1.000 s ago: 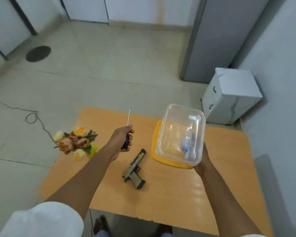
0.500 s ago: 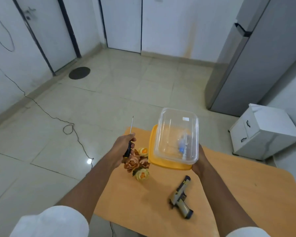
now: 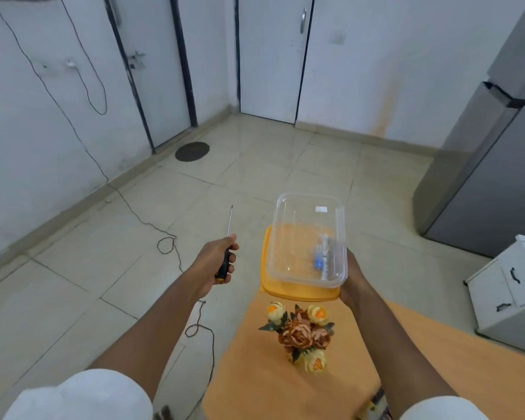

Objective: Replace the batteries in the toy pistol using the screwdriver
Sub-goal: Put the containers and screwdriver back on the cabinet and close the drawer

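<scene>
Gripping the screwdriver (image 3: 226, 249), your left hand (image 3: 215, 265) curls round its handle. Your right hand (image 3: 352, 283) holds the tub (image 3: 308, 237) on its lid (image 3: 297, 291); its white label is unreadable

Left hand (image 3: 215, 265) grips a black-handled screwdriver (image 3: 226, 247) pointing twelve o'clock; right hand (image 3: 353, 278) holds a clear plastic container (image 3: 308, 237) at three o'clock.

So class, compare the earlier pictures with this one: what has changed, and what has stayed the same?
The view has swung up and left: the orange table, flowers and toy pistol have slid towards the lower right, the pistol now nearly out of frame. Unchanged: the left hand grips the screwdriver, and the right hand holds the clear container on its yellow lid.
</scene>
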